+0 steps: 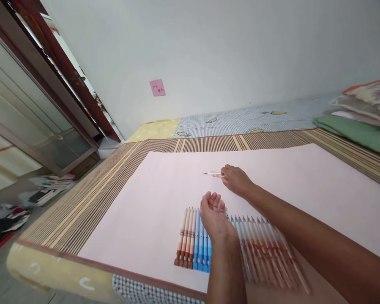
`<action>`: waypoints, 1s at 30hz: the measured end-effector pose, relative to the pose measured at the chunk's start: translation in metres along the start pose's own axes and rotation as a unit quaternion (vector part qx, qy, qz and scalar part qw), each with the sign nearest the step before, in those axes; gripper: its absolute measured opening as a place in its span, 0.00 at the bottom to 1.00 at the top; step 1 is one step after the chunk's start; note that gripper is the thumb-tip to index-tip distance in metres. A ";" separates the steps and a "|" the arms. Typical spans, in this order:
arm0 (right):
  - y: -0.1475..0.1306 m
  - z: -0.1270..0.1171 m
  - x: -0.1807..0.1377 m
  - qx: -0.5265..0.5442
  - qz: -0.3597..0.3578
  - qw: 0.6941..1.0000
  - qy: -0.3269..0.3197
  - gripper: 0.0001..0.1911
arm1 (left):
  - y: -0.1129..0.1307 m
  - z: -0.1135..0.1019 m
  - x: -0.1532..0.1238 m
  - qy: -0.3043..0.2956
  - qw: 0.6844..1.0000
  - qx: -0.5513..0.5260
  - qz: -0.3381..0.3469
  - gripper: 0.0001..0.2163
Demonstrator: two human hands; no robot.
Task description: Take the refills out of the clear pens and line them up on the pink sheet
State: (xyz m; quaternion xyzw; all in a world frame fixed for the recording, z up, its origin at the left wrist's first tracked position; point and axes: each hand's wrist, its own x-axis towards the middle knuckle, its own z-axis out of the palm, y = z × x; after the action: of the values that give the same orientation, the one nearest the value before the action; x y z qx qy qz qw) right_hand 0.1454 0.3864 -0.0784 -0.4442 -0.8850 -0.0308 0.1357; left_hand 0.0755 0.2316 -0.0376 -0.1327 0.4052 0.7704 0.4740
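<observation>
The right hand point(236, 179) is extended over the pink sheet point(164, 190), with a single pen point(212, 173) pinched between its fingertips. The pen is held just above or on the sheet; contact cannot be told. Its long axis runs roughly level across the view, with the thin tip pointing left, away from the hand.

The left hand point(213, 215) is held palm up and loosely cupped, with nothing in it. It is positioned over the middle of a row of pens and hides some of them.

The row is laid side by side near the front edge of the sheet. Brown pens point(186, 238) are placed at the left end, blue pens point(203, 249) just beside them, and white pens with red marks point(266, 249) to the right. All long axes in the row run front to back, tips pointing away from the person.

Progress is judged as well advanced: most pens are already aligned, and one pen is held apart from the row. The sheet is spread on a striped mat point(82, 202).
</observation>
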 end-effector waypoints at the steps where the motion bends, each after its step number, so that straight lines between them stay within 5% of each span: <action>1: 0.000 0.000 0.000 0.000 0.001 1.000 0.000 0.06 | 0.000 0.000 0.000 -0.001 1.000 0.000 -0.002 0.10; 30: 0.000 0.006 0.019 0.076 0.038 0.996 -0.019 0.16 | -0.001 0.002 -0.003 -0.008 0.999 0.001 -0.040 0.10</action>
State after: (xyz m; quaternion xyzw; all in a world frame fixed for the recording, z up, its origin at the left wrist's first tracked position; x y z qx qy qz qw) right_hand 0.1333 0.4020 -0.0795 -0.4662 -0.8699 0.0504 0.1529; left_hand 0.0781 0.2312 -0.0352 -0.1422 0.3962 0.7518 0.5075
